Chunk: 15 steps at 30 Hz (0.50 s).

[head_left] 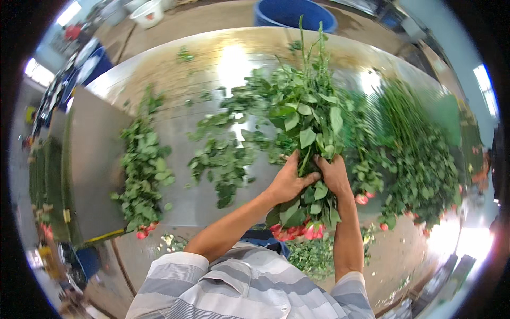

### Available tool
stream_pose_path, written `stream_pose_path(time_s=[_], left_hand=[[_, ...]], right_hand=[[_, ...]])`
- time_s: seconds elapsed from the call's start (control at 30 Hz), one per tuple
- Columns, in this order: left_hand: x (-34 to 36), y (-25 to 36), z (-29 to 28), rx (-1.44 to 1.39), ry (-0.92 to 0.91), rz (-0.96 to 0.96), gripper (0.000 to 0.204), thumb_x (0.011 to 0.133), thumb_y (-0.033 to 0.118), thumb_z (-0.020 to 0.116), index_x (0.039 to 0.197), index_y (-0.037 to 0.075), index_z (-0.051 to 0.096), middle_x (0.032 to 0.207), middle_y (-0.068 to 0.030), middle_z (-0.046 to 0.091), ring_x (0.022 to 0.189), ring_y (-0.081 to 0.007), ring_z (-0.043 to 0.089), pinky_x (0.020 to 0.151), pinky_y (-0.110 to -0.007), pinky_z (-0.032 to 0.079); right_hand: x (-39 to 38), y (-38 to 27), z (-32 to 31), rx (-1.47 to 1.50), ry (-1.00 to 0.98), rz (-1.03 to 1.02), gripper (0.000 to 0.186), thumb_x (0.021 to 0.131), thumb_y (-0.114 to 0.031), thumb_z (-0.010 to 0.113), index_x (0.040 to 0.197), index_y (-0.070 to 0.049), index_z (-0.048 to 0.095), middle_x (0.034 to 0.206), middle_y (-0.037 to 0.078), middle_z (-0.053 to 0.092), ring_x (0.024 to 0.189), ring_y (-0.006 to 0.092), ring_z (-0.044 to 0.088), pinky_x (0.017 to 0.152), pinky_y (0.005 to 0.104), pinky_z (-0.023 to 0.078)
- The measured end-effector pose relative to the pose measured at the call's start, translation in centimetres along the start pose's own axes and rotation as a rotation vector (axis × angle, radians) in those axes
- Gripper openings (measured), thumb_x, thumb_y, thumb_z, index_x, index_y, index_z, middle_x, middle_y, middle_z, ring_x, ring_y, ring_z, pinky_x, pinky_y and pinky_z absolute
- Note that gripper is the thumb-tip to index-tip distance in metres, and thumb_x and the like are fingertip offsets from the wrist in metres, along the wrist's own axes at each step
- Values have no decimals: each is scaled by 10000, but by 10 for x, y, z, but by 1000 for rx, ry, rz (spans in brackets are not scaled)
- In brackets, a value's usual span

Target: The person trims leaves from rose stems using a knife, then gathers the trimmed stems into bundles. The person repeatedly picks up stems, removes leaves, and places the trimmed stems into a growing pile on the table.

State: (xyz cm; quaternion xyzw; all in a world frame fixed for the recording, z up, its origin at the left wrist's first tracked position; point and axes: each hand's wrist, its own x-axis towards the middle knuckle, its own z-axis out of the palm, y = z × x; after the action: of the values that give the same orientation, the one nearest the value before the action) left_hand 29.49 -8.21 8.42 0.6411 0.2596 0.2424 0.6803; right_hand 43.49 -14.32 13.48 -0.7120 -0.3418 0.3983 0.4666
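- Rose bunch [309, 114], leafy, held over the metal table [183, 204]; stems point far, pink blooms [297, 232] hang near, beyond the table's near edge.
- Left hand [292, 179]: grasping the bunch from its left side, thumb across the stems, between foliage and blooms.
- Right hand [333, 173]: grasping from the right side, thumb just beside the left thumb; remaining fingertips partly hidden by leaves.
- Loose leafy cuttings [226, 159]: left of the bunch.
- Leafy rose stems [142, 175]: farther left.
- Large rose pile [419, 154]: right.
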Motion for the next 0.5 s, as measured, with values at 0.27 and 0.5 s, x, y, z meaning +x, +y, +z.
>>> stream_pose_path(time_s=[0.27, 0.5], left_hand=[[-98, -47, -173, 31, 238, -360, 439, 828, 163, 621, 1220, 26, 477, 1130, -124, 582, 992, -236, 559, 856, -347, 439], [-127, -72, -247, 328, 279, -795, 440, 791, 264, 610, 1122, -19, 537, 1147, -235, 545, 989, -383, 533, 832, -396, 425]], right_hand=[[1, 4, 196, -288, -70, -20, 289, 778, -213, 625, 970, 3, 616, 910, 186, 645, 857, 338, 610, 782, 379, 458], [7, 47, 252, -506, -88, 3, 400, 787, -341, 580, 962, 17, 616, 935, 234, 618, 872, 393, 583, 766, 432, 460]])
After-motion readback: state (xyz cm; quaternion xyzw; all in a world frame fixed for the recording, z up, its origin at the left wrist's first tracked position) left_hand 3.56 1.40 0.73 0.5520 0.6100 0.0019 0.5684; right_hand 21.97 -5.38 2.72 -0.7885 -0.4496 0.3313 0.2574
